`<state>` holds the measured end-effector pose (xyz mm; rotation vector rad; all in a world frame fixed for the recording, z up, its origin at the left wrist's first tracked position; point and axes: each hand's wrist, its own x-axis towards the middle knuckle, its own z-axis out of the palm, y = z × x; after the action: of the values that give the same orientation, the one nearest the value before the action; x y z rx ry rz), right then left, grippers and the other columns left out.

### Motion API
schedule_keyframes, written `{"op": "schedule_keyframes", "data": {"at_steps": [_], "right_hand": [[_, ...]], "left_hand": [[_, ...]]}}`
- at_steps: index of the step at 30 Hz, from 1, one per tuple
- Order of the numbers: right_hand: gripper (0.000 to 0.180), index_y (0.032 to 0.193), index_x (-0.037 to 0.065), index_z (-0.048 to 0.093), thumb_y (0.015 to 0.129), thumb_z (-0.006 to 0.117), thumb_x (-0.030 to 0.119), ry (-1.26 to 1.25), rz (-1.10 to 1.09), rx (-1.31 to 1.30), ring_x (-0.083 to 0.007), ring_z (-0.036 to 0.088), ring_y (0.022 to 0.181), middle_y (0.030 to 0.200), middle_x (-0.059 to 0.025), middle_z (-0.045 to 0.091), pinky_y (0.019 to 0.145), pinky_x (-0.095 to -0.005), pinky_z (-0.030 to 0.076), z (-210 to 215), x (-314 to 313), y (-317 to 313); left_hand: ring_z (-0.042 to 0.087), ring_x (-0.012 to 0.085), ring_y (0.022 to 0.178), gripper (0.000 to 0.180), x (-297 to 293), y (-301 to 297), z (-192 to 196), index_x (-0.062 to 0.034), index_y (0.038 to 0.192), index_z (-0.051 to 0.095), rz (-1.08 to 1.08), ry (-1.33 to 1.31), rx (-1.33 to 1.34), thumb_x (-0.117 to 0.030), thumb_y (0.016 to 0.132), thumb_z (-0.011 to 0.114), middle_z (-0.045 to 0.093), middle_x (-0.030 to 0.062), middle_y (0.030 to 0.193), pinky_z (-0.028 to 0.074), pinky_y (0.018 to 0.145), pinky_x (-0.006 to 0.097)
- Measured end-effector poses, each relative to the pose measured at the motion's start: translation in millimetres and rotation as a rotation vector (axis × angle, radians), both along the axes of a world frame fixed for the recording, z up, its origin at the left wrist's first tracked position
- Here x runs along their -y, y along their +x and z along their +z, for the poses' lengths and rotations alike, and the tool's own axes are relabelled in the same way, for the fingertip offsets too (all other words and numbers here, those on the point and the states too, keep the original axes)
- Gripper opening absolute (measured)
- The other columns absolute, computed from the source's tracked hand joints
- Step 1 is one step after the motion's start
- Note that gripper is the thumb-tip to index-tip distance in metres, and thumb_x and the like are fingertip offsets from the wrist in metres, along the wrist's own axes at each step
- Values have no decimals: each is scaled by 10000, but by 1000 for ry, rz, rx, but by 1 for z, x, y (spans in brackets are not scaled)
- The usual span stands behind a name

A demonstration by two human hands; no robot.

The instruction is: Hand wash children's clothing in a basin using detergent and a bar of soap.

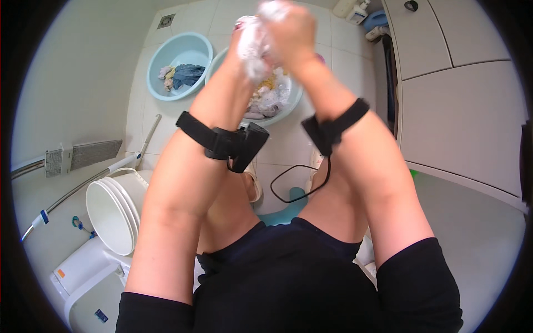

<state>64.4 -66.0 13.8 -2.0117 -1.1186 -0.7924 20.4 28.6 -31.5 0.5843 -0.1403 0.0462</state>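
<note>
Held up over a light blue basin (pixel 301 97) is a wet white cloth with pinkish patches (pixel 254 47), bunched and blurred by motion. My right hand (pixel 294 33) is closed round its upper end. My left hand (pixel 237 44) grips it from the other side, mostly covered by the cloth, its fingers hardly showing. Below, the basin holds suds, greyish-mauve fabric (pixel 256 112) and some yellow fabric (pixel 268 83). Both forearms cross above the basin's near side, each with a black strap and a small device.
A second light blue basin (pixel 158 89) with a dark blue garment (pixel 187 76) and paler small pieces stands to the left. White buckets (pixel 114 213) and a long-handled mop (pixel 83 156) are at the left wall. A pale cabinet (pixel 458 119) lines the right; bottles (pixel 358 11) stand beyond.
</note>
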Motion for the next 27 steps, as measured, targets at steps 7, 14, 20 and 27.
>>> {"op": "schedule_keyframes", "data": {"at_steps": [7,14,20,27], "right_hand": [[88,719,47,623,672,600,117,345,294,-215,-318,587,640,700,-158,601,596,-341,471,8,-16,-50],[137,630,43,580,642,571,179,272,37,-606,-346,572,598,601,-157,571,550,-435,449,-4,-6,-2],[108,757,41,640,714,616,137,-206,-85,39,-256,588,604,704,-121,617,586,-323,455,-8,8,8],[186,580,6,545,688,577,154,648,145,4,-332,532,506,555,-163,545,487,-360,434,-13,-31,-40]], "left_hand": [[547,162,580,103,-7,-2,-8,-109,764,525,274,47,-208,-158,835,468,544,36,694,452,499,316],[558,117,582,86,0,-1,0,-53,836,542,122,-43,-215,-121,825,490,573,30,714,449,482,241],[576,155,694,95,19,-4,-1,-52,847,532,227,26,-206,-137,823,497,579,49,797,471,585,283],[582,174,710,124,7,-6,0,-76,851,524,121,-108,-157,-193,863,482,571,46,798,495,613,301]]}}
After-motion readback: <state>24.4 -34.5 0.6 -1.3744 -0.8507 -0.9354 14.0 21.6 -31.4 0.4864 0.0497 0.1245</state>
